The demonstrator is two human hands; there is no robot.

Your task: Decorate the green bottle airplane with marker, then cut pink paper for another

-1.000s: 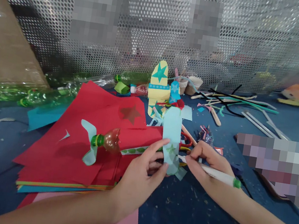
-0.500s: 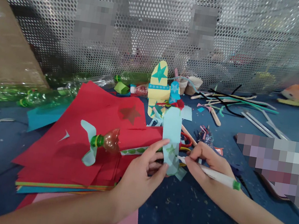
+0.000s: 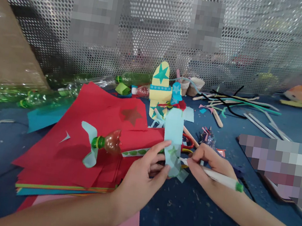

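A bottle plane (image 3: 147,139) wrapped in red paper lies on the paper stack, with a light-blue propeller (image 3: 91,130) at its green cap. Across its right end sits a light-blue paper piece (image 3: 174,126) with a green star drawn on it. My left hand (image 3: 147,169) pinches the lower part of this piece between thumb and fingers. In my right hand (image 3: 207,162) is a white marker with a green end (image 3: 222,179), its tip at the right edge of the light-blue piece. Red-handled scissors (image 3: 189,140) lie partly hidden behind.
Red sheets (image 3: 81,117) top a stack of coloured paper. Behind stand a yellow bottle plane (image 3: 159,93) and paper cups (image 3: 195,85). Pipe cleaners (image 3: 235,101) and straws lie right, near a blurred flat object (image 3: 277,167). Plastic bottles (image 3: 44,99) line the perforated metal wall (image 3: 154,22).
Both hands and the bottle plane stay almost in place. The marker has barely shifted at the edge of the light-blue piece.
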